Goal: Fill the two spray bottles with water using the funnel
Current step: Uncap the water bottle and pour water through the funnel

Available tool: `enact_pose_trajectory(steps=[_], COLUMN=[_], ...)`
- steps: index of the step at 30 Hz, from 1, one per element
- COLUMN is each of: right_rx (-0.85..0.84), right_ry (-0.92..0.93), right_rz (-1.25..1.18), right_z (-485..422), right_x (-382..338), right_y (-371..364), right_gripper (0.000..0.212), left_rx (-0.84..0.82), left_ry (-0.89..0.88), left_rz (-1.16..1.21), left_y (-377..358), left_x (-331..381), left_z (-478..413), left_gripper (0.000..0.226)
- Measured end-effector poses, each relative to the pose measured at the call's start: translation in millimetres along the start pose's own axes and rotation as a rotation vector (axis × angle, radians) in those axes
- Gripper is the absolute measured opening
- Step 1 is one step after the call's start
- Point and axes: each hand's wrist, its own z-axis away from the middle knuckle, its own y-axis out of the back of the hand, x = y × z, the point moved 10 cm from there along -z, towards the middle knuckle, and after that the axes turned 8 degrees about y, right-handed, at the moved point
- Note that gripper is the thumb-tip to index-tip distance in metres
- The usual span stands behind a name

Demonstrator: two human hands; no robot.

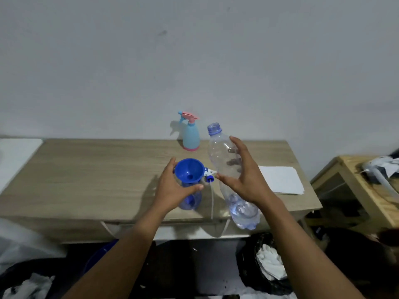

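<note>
Two hands are busy in the middle of the frame. The left hand [172, 188] has its grip around the blue spray bottle [190, 199] (a blue funnel [189, 170] sits in its neck). The right hand [244, 175] has its grip around a clear water bottle [228, 160], tilted above the worktop [97, 169].

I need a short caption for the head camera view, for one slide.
Left hand steadies blue spray bottle with funnel; right hand holds uncapped water bottle upright.

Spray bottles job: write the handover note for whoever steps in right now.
Left hand: steadying the blue spray bottle, blue funnel seated in its neck.
Right hand: holding the uncapped clear water bottle upright, little water left in it.
Removed sprayer head lies on the table.
Done: cannot tell the blue bottle's fill.
Left: refit head; fill the capped light blue and pink spray bottle at the back.
</note>
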Motion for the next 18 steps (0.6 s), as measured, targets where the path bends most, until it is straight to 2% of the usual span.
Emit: enact_pose_trajectory(steps=[7,13,18], right_rx=[-0.147,-0.312,-0.455], right_ry=[-0.043,-0.084,-0.156], right_rz=[0.145,0.311,0.391], right_z=[6,8,12], right_x=[-19,-24,-19], right_y=[-6,-7,-10], right_gripper=[0.104,0.105,0.107], left_rx=[0.002,0.023,0.021], left_ry=[-0.029,-0.068,-0.096], left_rz=[0.038,0.038,0.03], left_y=[2,4,8], left_x=[10,10,16], left_z=[-2,-1,5], left_gripper=[0.095,0.087,0.062])
